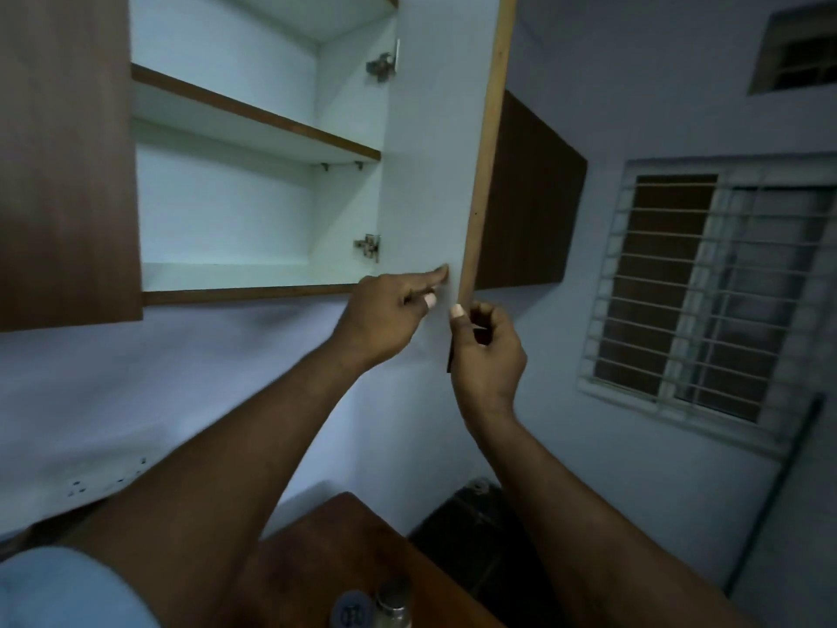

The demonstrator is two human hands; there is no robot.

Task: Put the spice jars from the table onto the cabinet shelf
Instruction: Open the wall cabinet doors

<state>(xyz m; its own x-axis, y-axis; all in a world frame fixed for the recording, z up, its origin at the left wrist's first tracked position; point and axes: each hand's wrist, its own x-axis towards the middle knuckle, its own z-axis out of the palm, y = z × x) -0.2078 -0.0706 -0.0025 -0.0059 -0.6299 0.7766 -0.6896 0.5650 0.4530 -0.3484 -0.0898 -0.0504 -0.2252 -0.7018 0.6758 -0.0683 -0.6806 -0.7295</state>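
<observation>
Head view: your left hand [389,312] touches the door [435,174], right hand [488,351] perhaps pinches its edge; spice jars [393,602] far below, bottom centre.

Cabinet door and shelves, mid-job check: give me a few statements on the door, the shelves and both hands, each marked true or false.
1. The cabinet door stands open. True.
2. Spice jars stand on the lower shelf. False: no jar shows there; a spice jar stands on the table at the bottom of the view.
3. The right hand grips the door near its lower corner. True.
4. The left hand holds a jar. False: it holds nothing, and its forefinger touches the door's pale inner face.
5. The barred window is left of the cabinet. False: it is on the right.
</observation>
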